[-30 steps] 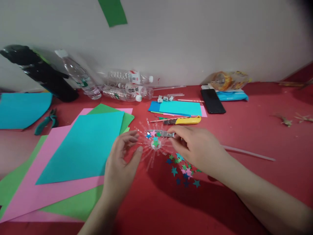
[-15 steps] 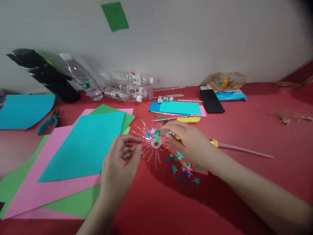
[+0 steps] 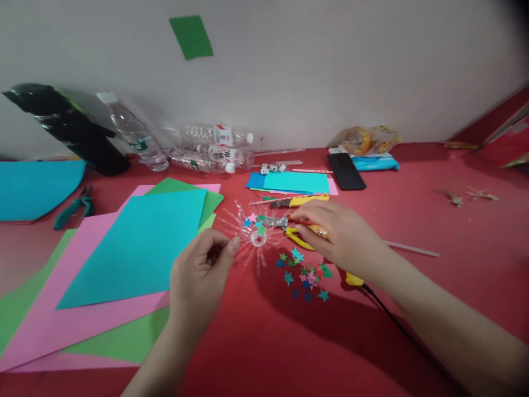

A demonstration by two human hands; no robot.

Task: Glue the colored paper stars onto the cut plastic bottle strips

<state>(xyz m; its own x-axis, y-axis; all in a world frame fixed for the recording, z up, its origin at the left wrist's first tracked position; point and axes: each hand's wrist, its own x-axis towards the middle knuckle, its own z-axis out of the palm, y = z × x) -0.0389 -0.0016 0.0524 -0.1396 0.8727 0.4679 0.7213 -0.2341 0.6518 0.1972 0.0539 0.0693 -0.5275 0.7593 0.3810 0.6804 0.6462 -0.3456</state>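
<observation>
A clear plastic bottle piece cut into splayed strips (image 3: 258, 238) sits mid-table, with several paper stars (image 3: 253, 220) on it. My left hand (image 3: 204, 270) is beside its left strips, thumb and forefinger closed together; whatever is between them is too small to make out. My right hand (image 3: 334, 231) wraps round a hot glue gun (image 3: 354, 279), its body mostly hidden. A translucent glue stick (image 3: 413, 249) sticks out behind and a black cord trails below. Under that hand lie scissors with yellow handles (image 3: 298, 240). Loose paper stars (image 3: 306, 278) are scattered nearer me.
Coloured paper sheets (image 3: 136, 248) and pliers (image 3: 74, 210) lie left. Along the wall are several plastic bottles (image 3: 202, 160) and a black umbrella-like object (image 3: 82, 132). Behind my right hand are a yellow cutter knife (image 3: 309, 199), paper pieces (image 3: 295, 181) and a phone (image 3: 347, 171).
My right hand has drawn back to the right, away from the strips, exposing the scissors. The glue gun's handle and cord now show below it. My left thumb and forefinger have closed together.
</observation>
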